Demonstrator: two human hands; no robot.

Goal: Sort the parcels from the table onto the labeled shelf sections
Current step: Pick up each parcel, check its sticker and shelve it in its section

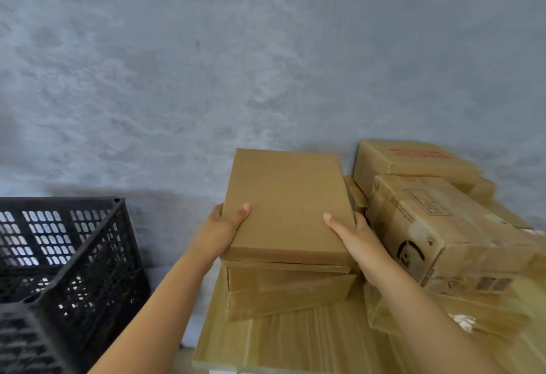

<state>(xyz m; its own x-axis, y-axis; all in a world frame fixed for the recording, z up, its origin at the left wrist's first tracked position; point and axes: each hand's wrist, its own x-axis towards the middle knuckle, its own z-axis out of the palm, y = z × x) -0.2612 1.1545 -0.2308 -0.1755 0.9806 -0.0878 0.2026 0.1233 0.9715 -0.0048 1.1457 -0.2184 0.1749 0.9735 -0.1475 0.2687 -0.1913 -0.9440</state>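
The person grips a flat brown parcel from both sides: the left hand holds its left edge with the thumb lying on top, and the right hand holds its right edge, thumb likewise on the lid. The rest of the fingers on both hands curl out of sight under or behind the parcel. It sits at about 5 o'clock from the middle of the view, on or just above a second box stacked beneath it; whether it has lifted clear I cannot tell.

At 3 to 4 o'clock, just beside the held parcel, more parcels crowd the counter: a printed carton lying tilted, a box with red lettering behind it against the grey wall, and further cardboard under and around these. A black slatted crate stands at 8 o'clock, well apart from the pile.

As for progress, the job looks to be in its early part. Several parcels remain on the counter, and no labeled shelf section appears anywhere, so nothing shows how many are already sorted. The step in hand is the pickup of the top parcel; carrying it to the right shelf section is yet to come, and then the rest of the pile.
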